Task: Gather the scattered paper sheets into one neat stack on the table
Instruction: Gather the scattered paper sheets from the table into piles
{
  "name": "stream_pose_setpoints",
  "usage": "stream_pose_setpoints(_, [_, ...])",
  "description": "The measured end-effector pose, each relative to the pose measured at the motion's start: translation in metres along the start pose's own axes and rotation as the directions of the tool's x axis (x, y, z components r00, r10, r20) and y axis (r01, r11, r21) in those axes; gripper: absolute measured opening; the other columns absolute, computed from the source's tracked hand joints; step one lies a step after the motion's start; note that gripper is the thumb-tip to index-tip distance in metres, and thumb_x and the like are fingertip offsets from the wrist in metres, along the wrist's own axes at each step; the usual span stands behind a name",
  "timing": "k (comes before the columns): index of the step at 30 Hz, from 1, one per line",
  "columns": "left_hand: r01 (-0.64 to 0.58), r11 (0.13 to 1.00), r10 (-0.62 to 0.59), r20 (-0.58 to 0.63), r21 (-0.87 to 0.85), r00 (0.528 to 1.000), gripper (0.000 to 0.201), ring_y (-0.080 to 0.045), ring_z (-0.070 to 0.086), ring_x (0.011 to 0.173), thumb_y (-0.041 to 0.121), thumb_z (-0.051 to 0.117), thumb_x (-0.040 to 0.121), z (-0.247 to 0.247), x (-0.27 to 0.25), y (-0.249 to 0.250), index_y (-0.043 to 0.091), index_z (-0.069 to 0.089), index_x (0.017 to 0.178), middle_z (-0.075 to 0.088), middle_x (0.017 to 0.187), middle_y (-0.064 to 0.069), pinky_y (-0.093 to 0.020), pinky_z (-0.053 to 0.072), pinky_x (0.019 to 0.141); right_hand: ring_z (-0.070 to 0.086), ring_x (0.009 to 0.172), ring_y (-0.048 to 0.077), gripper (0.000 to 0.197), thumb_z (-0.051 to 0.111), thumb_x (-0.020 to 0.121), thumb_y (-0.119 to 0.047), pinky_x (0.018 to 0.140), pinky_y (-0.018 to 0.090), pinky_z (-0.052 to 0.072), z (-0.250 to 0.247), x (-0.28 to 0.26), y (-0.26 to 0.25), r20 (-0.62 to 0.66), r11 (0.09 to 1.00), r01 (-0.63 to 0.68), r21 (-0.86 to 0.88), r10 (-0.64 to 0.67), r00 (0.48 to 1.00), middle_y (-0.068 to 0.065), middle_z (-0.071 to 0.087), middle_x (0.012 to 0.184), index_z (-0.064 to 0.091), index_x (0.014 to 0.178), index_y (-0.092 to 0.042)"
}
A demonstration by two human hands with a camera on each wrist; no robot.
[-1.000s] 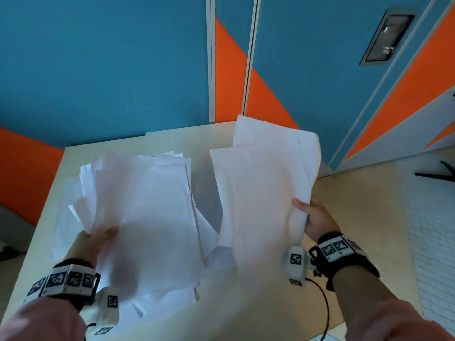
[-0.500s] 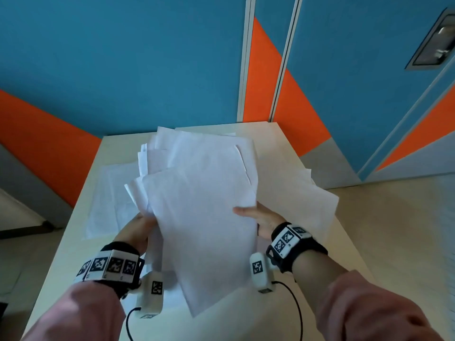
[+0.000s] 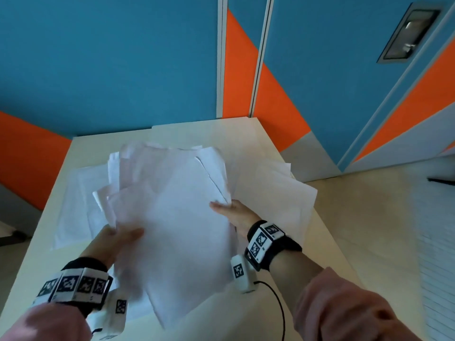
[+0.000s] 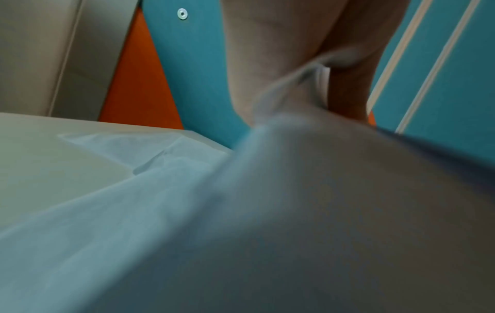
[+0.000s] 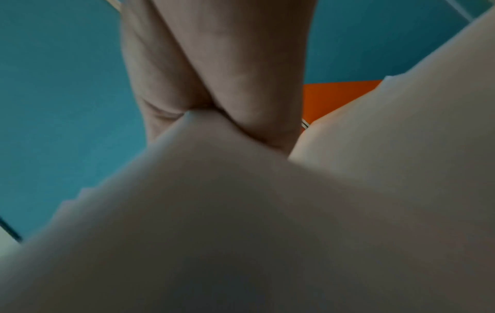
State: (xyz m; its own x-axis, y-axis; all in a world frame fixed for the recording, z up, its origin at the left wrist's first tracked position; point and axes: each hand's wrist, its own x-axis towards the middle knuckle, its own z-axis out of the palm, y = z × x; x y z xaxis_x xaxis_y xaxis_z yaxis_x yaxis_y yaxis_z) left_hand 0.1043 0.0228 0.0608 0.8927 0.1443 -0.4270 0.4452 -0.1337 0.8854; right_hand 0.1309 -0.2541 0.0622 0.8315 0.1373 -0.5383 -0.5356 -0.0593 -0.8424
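From the head cam we've now got both bundles merged into one messy pile of paper (image 3: 172,212) above the desk (image 3: 248,129), where a second ago each hand held its own. Left hand (image 3: 115,239) pinches the near-left edge, right hand (image 3: 234,212) the right side. Loose sheets (image 3: 278,193) lie flat far right. Left wrist cam: fingers (image 4: 270,42) pinching paper. Right wrist cam: fingers (image 5: 241,63) clamped on it too. Squaring up comes next, we reckon.

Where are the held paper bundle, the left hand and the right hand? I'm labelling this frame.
paper bundle (image 3: 182,232), head view, middle of top sheet.
left hand (image 3: 115,242), head view, back of hand beside thumb.
right hand (image 3: 236,215), head view, back of hand.
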Motion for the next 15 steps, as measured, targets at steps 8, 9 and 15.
stream_pose_setpoints(8, [0.016, 1.0, -0.014, -0.154, 0.014, 0.988, 0.023, -0.022, 0.059, 0.057, 0.004, 0.065, 0.082, -0.001, 0.004, -0.006, -0.015, 0.062, 0.094, 0.064, 0.061, -0.012, -0.02, 0.047, 0.047, 0.038, 0.125, 0.035, 0.078, 0.074, 0.072, -0.037, 0.101, 0.047, 0.037, -0.103, -0.004, 0.052, -0.832, 0.832, -0.511, -0.216, 0.117, 0.542, 0.017, 0.034, 0.136, 0.036, 0.136, -0.012])
stream_pose_setpoints(9, [0.02, 1.0, -0.02, -0.158, 0.001, 0.987, 0.023, -0.022, 0.06, 0.06, 0.004, 0.065, 0.081, -0.001, 0.005, -0.007, -0.015, 0.062, 0.095, 0.065, 0.063, -0.012, -0.023, 0.049, 0.055, 0.034, 0.127, 0.035, 0.091, 0.077, 0.07, -0.039, 0.102, 0.048, 0.034, -0.109, -0.008, 0.058, -0.847, 0.814, -0.553, -0.179, 0.158, 0.508, 0.018, 0.03, 0.139, 0.027, 0.141, -0.012])
stream_pose_setpoints(15, [0.02, 1.0, -0.019, -0.174, 0.003, 0.984, 0.02, -0.025, 0.056, 0.066, 0.004, 0.063, 0.083, 0.007, 0.003, -0.003, -0.013, 0.061, 0.093, 0.062, 0.071, -0.014, -0.03, 0.046, 0.057, 0.025, 0.138, 0.037, 0.12, 0.081, 0.07, -0.029, 0.11, 0.048, 0.027, -0.122, 0.007, 0.067, -0.817, 0.784, -0.606, -0.135, 0.258, 0.516, 0.021, 0.018, 0.152, -0.006, 0.149, -0.005])
